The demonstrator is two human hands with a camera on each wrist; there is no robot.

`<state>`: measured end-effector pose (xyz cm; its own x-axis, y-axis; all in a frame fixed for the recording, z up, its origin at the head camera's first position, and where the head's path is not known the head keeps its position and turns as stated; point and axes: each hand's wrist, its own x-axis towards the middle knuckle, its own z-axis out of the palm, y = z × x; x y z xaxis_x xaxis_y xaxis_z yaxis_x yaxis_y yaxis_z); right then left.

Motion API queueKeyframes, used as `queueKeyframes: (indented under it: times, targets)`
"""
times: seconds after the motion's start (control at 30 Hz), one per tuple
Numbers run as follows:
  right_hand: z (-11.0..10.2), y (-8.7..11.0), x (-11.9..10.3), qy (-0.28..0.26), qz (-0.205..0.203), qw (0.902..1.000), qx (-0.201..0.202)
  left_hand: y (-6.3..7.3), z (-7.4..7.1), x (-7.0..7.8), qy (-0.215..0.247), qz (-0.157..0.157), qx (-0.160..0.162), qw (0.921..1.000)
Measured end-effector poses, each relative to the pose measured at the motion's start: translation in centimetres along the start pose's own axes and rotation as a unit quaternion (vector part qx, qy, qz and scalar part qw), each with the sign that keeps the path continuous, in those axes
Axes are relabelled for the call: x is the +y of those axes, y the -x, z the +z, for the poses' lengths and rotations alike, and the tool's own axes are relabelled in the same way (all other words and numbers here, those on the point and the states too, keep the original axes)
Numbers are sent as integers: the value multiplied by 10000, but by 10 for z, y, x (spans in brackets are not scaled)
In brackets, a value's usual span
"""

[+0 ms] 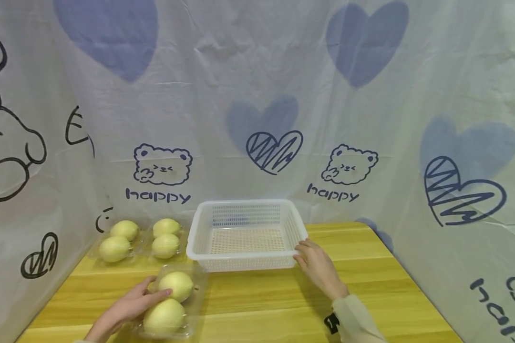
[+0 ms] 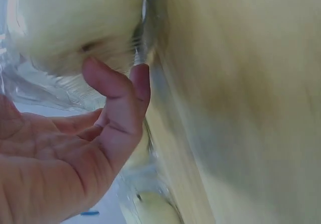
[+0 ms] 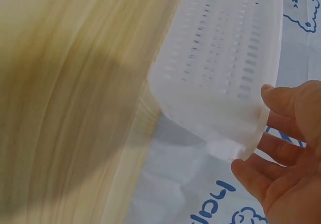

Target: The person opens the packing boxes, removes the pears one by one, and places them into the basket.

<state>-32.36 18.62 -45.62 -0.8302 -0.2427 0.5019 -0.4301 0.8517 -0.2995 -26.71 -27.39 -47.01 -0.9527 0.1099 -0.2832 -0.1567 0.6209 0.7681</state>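
While holding the clear fruit pack (image 1: pixel 193 307) at seven o'clock in the head view with bent left hand (image 1: pixel 132 305), pinches the white basket (image 1: pixel 245 263) at six o'clock with half-closed right hand (image 1: pixel 319 267), maybe to stop any sliding.

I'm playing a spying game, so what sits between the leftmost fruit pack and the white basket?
In the head view, another clear pack holding two yellow fruits sits between them.

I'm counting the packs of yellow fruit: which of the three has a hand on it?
The front pack, nearest the camera: the left hand holds it. The far-left pack and the back pack beside the basket sit farther away, untouched.
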Motion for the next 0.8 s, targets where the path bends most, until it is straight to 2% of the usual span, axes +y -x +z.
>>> queueKeyframes:
  times: [0.17, 0.43, 0.57, 0.8]
  targets:
    - [1, 0, -3, 168, -127, 9995, 244, -2, 14, 9, -142, 116, 49, 9998]
    - [3, 2, -9, 239, -257, 9978, 559, -6, 37, 21, -18, 367, 100, 9993]
    - [6, 4, -11, 372, -471, 9957, 712, -6, 45, 25, 115, 436, 93, 9989]
    - [10, 3, -19, 422, -996, 9909, 800, -10, 64, 32, 194, 468, 319, 9982]
